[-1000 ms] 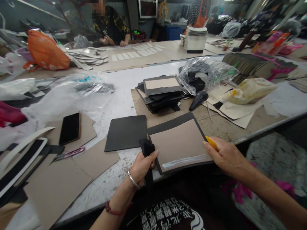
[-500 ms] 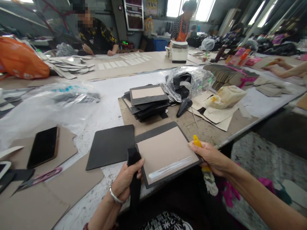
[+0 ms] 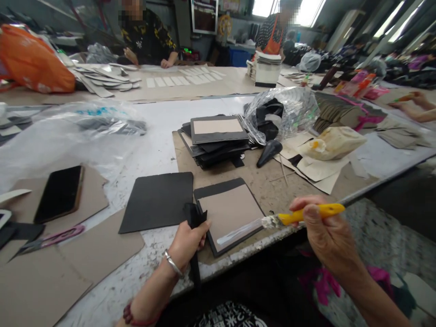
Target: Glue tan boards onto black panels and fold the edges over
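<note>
My left hand point(image 3: 190, 243) is closed round a folded black strip point(image 3: 195, 217) that hangs down over the table's front edge. Its thumb rests beside the left border of a panel point(image 3: 231, 206), beige on top with a black margin. A wet white streak point(image 3: 238, 234) runs along the panel's near side. In my right hand point(image 3: 325, 227) is a yellow-handled brush point(image 3: 309, 214), held level, its whitish, caked bristles pointing left at the panel's right corner. Whether the bristles touch the panel I cannot tell. A plain black panel point(image 3: 158, 200) lies flat to the left.
Behind the panel stands a stack of black pieces point(image 3: 218, 143). A dark cone-shaped object point(image 3: 269, 153), thin sticks and a clear plastic bag point(image 3: 282, 113) lie right of it. A phone point(image 3: 59, 193) and pink-handled scissors point(image 3: 56, 238) lie left. Two people work across the table.
My right hand has let go of the panel's right edge and turned the brush from hanging down to level, bristles leftward. The panel now rests on the table. The left hand keeps the black strip.
</note>
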The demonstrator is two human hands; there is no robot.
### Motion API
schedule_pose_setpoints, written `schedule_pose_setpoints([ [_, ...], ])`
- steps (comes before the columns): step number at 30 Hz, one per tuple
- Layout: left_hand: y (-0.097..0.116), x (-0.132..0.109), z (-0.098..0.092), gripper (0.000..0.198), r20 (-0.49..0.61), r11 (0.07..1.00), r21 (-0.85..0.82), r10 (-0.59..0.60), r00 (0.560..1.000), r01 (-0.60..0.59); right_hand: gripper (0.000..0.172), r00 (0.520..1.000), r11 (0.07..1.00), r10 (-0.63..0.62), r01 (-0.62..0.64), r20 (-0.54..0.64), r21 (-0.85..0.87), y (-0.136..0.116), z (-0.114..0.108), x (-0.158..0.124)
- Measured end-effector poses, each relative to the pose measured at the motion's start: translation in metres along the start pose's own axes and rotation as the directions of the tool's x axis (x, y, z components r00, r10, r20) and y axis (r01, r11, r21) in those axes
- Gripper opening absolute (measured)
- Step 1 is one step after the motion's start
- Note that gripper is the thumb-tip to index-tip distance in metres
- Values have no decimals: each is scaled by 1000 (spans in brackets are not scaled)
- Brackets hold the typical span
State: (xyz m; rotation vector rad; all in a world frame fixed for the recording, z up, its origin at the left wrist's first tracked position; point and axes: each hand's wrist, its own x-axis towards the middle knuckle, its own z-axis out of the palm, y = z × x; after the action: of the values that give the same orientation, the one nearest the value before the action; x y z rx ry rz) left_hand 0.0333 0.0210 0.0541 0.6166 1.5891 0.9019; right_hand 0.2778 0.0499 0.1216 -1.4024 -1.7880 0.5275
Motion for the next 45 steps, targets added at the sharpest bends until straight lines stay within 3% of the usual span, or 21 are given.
schedule_pose_setpoints([
  [7, -1, 1, 0, 32, -7, 999, 34, -8, 1000, 8, 17, 963, 961, -266, 269, 48, -69, 9, 28, -6],
  [11, 0, -1, 0, 32, -8, 999, 37, -28, 1000, 28, 15, 971, 974, -227, 227, 70, -1, 4, 32, -13],
  [14, 2, -1, -1, 31, 15, 998, 38, -40, 999, 40, 17, 980, 980, -198, 198, 4, -13, 2, 28, -12],
  [18, 4, 0, -2, 31, 45, 998, 31, -51, 998, 50, 11, 956, 948, -290, 293, 40, -128, 5, 31, -13],
  [20, 5, 0, -3, 32, 49, 998, 30, -55, 997, 54, 10, 947, 942, -313, 319, 69, -106, 1, 39, -19],
  [23, 5, 0, -3, 32, 51, 998, 23, -58, 997, 57, 13, 963, 965, -260, 256, 70, 56, -17, 53, -33],
  [29, 5, 0, -3, 32, 66, 998, 18, -59, 996, 58, 23, 1000, 924, 8, -15, 20, 382, -39, 70, -44],
  [34, 4, 0, -3, 33, 69, 999, 19, -52, 996, 50, 24, 999, 956, 31, -41, 38, 292, -26, 73, -40],
  [39, 2, 1, -1, 33, 64, 998, 36, -57, 996, 55, 24, 999, 972, 2, 9, -49, 234, -28, 70, -40],
  [42, 3, 1, -1, 32, 53, 997, 48, -54, 997, 52, 24, 1000, 958, 8, -8, -1, 287, -28, 72, -42],
  [45, 3, 1, -1, 31, 43, 997, 59, -51, 998, 49, 25, 999, 977, 33, -35, 11, 209, -15, 67, -39],
])
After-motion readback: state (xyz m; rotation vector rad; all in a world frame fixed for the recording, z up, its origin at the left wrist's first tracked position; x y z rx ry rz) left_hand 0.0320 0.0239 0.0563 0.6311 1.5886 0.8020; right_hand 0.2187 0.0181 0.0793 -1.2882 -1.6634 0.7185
